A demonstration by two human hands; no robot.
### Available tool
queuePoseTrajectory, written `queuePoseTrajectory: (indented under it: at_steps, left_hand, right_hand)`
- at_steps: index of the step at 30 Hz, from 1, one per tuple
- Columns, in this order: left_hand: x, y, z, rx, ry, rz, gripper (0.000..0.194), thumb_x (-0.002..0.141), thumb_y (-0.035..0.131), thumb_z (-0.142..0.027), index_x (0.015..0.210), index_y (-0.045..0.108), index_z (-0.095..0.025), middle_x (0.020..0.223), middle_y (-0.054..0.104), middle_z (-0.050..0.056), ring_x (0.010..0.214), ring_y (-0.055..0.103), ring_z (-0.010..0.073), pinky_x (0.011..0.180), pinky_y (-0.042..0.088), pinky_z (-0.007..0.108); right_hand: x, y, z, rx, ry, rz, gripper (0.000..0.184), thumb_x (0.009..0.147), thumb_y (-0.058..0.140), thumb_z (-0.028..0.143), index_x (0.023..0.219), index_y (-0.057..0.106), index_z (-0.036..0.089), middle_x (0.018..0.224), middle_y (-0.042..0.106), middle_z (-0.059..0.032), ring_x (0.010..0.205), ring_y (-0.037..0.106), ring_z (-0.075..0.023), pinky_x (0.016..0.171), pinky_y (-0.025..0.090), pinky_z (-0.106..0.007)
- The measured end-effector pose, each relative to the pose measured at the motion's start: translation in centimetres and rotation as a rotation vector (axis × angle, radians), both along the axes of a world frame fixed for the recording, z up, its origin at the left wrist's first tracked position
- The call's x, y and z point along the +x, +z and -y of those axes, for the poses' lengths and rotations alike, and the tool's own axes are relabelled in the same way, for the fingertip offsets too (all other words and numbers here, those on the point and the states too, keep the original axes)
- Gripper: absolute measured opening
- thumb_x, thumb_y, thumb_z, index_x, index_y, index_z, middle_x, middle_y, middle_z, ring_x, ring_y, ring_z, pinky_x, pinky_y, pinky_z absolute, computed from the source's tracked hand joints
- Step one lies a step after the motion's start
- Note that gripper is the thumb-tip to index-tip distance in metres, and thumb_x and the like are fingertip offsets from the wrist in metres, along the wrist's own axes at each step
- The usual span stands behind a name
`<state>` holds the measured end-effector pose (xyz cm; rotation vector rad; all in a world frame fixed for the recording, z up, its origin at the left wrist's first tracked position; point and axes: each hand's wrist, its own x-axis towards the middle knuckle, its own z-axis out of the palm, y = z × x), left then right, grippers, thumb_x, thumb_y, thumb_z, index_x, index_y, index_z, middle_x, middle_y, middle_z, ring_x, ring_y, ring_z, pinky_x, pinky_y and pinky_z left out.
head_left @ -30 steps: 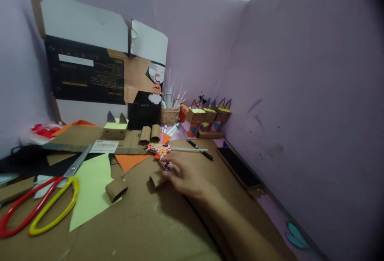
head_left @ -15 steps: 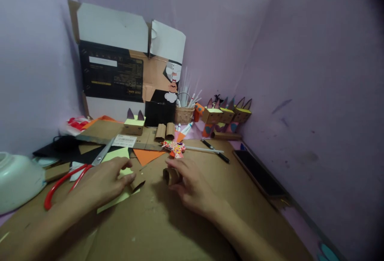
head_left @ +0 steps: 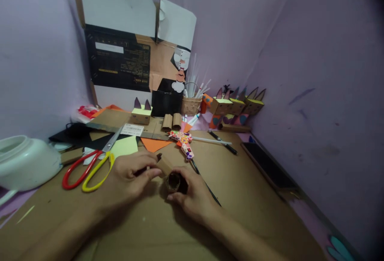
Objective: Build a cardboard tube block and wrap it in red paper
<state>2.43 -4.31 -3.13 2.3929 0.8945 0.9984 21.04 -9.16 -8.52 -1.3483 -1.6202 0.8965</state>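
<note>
My right hand (head_left: pixel 192 191) is closed around a short brown cardboard tube (head_left: pixel 173 182), whose open end faces me. Close beside it, my left hand (head_left: pixel 135 175) pinches a small tan cardboard piece (head_left: pixel 164 165) with a dark pointed bit at its upper end. That piece reaches the tube's upper left edge; whether they touch I cannot tell. A flower-patterned glue gun (head_left: pixel 184 143) lies just beyond the hands, with a long white glue stick (head_left: pixel 211 140) in its back. Scissors (head_left: pixel 99 169) with one red and one yellow handle lie left of my left hand.
A white bowl-like vessel (head_left: pixel 27 165) stands at left. Behind are a cat-eared cardboard box (head_left: pixel 142 115), two cardboard tubes (head_left: pixel 172 121) and a basket (head_left: pixel 192 105) of sticks. A pen (head_left: pixel 231 149) and a dark phone-like slab (head_left: pixel 267 169) lie at right. Cardboard (head_left: pixel 144 233) covers the table.
My left hand has moved right, bringing the small cardboard piece to the tube in my right hand. The tube's open end has turned towards me. The view has shifted, showing more of the glue gun.
</note>
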Motion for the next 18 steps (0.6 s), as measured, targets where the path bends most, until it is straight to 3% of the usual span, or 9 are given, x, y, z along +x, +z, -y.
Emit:
queuePoseTrajectory:
  at_steps: [4, 7, 10, 14, 16, 18]
  left_hand:
    - [1.1, -0.1, 1.5, 0.05, -0.072, -0.014, 0.014, 0.084, 0.052, -0.011, 0.081, 0.063, -0.019, 0.079, 0.065, 0.0, 0.073, 0.06, 0.0102, 0.067, 0.044, 0.018]
    - [1.3, 0.1, 1.7, -0.027, 0.084, 0.059, 0.009, 0.082, 0.056, -0.018, 0.078, 0.063, -0.02, 0.075, 0.064, -0.001, 0.07, 0.058, 0.0108, 0.064, 0.044, 0.019]
    - [1.2, 0.1, 1.0, -0.328, 0.269, 0.284, 0.012, 0.078, 0.062, -0.031, 0.074, 0.063, -0.02, 0.062, 0.059, -0.003, 0.055, 0.053, 0.0096, 0.051, 0.042, 0.018]
    - [1.5, -0.2, 0.2, -0.794, 0.239, 0.607, 0.024, 0.062, 0.074, -0.035, 0.067, 0.061, -0.016, 0.055, 0.058, -0.003, 0.047, 0.05, 0.0086, 0.046, 0.043, 0.018]
    - [1.8, -0.4, 0.2, -0.881, 0.214, 0.642, 0.026, 0.056, 0.077, -0.032, 0.065, 0.061, -0.014, 0.055, 0.06, -0.002, 0.048, 0.052, 0.0088, 0.047, 0.044, 0.019]
    - [2.1, -0.6, 0.6, -0.867, 0.219, 0.61, 0.025, 0.058, 0.076, -0.032, 0.066, 0.061, -0.014, 0.054, 0.061, -0.001, 0.048, 0.053, 0.0093, 0.048, 0.044, 0.019]
  right_hand:
    - [0.1, 0.3, -0.1, 0.036, 0.056, 0.037, 0.051, 0.054, 0.08, 0.008, 0.102, 0.064, 0.018, 0.093, 0.065, -0.0027, 0.084, 0.057, -0.0193, 0.076, 0.044, -0.031]
    - [0.1, 0.3, -0.1, 0.033, 0.032, -0.036, 0.05, 0.055, 0.08, 0.01, 0.101, 0.064, 0.019, 0.093, 0.064, -0.003, 0.088, 0.056, -0.02, 0.081, 0.043, -0.033]
    - [0.3, 0.4, -0.1, -0.048, -0.031, -0.326, 0.06, 0.058, 0.076, 0.012, 0.114, 0.058, 0.022, 0.095, 0.062, -0.0019, 0.087, 0.057, -0.0187, 0.079, 0.045, -0.032]
    - [0.7, 1.2, -0.2, -0.21, -0.068, -0.694, 0.047, 0.058, 0.076, 0.023, 0.102, 0.062, 0.023, 0.081, 0.061, 0.002, 0.066, 0.056, -0.0127, 0.06, 0.044, -0.025]
    - [0.7, 1.4, -0.3, -0.256, -0.067, -0.807, 0.044, 0.054, 0.079, 0.026, 0.095, 0.063, 0.021, 0.075, 0.062, 0.003, 0.061, 0.056, -0.0115, 0.059, 0.044, -0.024]
    - [0.6, 1.4, -0.3, -0.255, -0.058, -0.891, 0.048, 0.051, 0.082, 0.025, 0.094, 0.062, 0.021, 0.076, 0.065, 0.0023, 0.063, 0.059, -0.0127, 0.063, 0.046, -0.026]
